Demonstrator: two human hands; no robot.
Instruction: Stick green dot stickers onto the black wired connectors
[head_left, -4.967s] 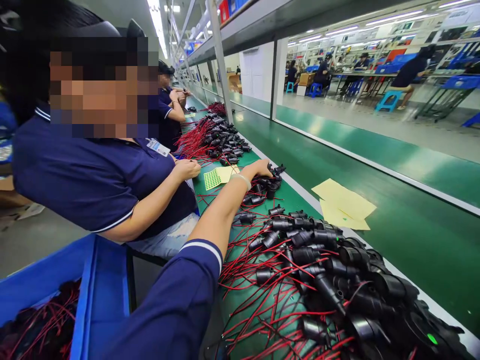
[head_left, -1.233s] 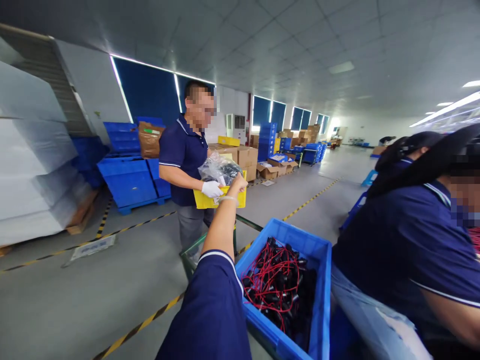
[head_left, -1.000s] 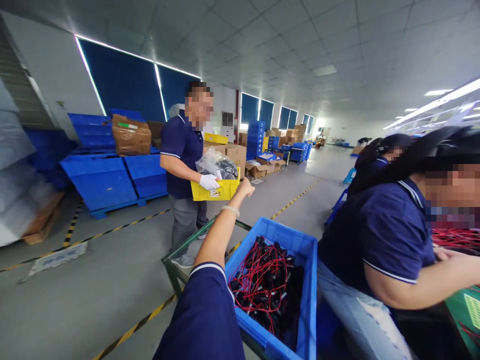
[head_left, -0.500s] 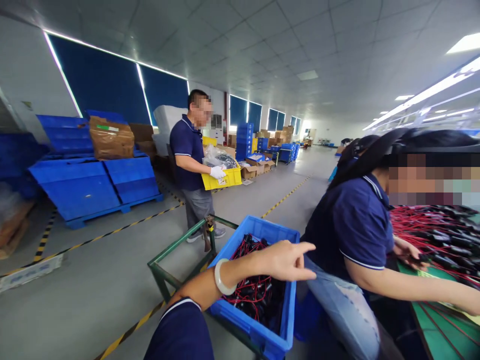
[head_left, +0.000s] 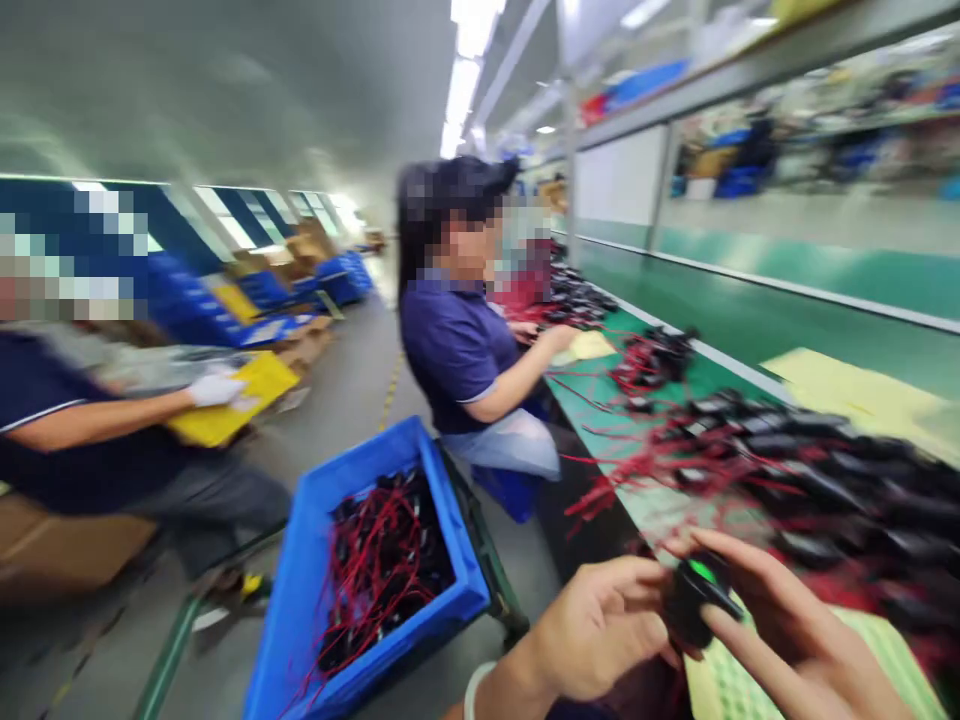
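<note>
The picture is smeared by motion. Low in the view, my left hand [head_left: 600, 630] curls round a small black connector [head_left: 690, 600] with a green dot on it. My right hand [head_left: 787, 630] meets it from the right, one finger over the part and one under it. A sheet of green stickers [head_left: 720, 685] lies just beneath both hands. A heap of black connectors with red wires [head_left: 795, 470] lies on the green bench right behind them.
A blue crate [head_left: 450, 530] of wired connectors stands on a frame to my left. A seated co-worker [head_left: 457, 350] works at the bench beyond it. At far left a gloved person holds a yellow bin [head_left: 225, 405]. Yellow paper sheets [head_left: 862, 390] lie on the belt.
The view has swung from the aisle back to the bench. My left arm, stretched out and pointing before, has come down. Both hands now meet on the black connector.
</note>
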